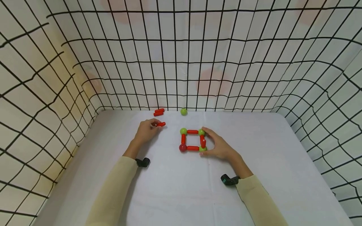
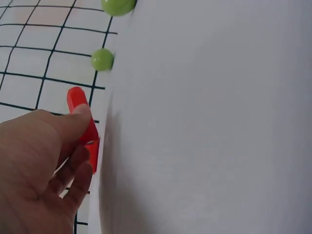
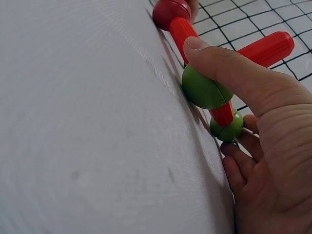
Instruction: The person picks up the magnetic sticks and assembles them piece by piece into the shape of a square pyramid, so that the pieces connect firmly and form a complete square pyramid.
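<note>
My left hand (image 1: 147, 130) pinches a red rod (image 2: 76, 97) between thumb and fingers, just above the table. To its right lies a square frame (image 1: 193, 148) of red rods joined by ball connectors. Its near left corner is a dark red ball (image 1: 183, 147); the other three corners are green. From the near right green ball (image 3: 207, 87) another red rod (image 3: 268, 48) sticks up. My right hand (image 1: 219, 147) holds the frame's right side, thumb at this near ball and fingers by the far right green ball (image 3: 228, 126).
Two loose red rods (image 1: 159, 112) lie at the back of the white table (image 1: 175, 188), beyond my left hand. A loose green ball (image 1: 183, 111) sits to their right. Black wire mesh (image 1: 175, 62) rises along the back and both sides.
</note>
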The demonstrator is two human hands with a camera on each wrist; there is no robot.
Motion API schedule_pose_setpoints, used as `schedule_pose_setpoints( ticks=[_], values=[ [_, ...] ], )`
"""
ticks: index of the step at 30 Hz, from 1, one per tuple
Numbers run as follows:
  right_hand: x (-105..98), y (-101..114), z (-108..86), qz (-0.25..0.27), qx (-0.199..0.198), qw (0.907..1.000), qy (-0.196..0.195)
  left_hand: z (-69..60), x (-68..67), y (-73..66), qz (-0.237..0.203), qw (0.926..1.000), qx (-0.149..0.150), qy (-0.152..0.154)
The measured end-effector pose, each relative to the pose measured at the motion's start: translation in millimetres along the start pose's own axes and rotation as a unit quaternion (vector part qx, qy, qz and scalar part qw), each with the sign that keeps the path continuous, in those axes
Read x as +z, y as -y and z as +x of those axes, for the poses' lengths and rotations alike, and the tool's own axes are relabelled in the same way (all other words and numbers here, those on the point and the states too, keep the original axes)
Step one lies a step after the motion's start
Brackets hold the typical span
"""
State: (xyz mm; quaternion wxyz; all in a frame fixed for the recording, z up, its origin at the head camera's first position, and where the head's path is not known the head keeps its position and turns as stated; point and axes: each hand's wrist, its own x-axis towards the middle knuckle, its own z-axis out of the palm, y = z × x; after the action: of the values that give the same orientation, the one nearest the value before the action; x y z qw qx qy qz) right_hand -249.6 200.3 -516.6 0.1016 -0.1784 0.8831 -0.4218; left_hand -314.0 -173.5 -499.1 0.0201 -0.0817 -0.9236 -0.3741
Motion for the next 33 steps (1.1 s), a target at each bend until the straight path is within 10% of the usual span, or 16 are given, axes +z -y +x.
schedule_pose_setpoints(
  ticks=[12,23,33],
  values=[
    [-1.2,0.8,0.9,-0.004,0.000,1.0000,0.004,-26.7,11.9,-22.9,-0.098,0.9914,0.072,0.047],
    [-1.2,-1.9,1.0,-0.009,0.010,0.9999,0.002,-45.1,29.3,-47.4,-0.158,0.9616,0.163,0.154],
    [-0.8,-1.3,1.2,-0.012,0.007,0.9999,0.001,-48.1,43.1,-53.6,-0.156,0.9587,0.152,0.182]
  ],
)
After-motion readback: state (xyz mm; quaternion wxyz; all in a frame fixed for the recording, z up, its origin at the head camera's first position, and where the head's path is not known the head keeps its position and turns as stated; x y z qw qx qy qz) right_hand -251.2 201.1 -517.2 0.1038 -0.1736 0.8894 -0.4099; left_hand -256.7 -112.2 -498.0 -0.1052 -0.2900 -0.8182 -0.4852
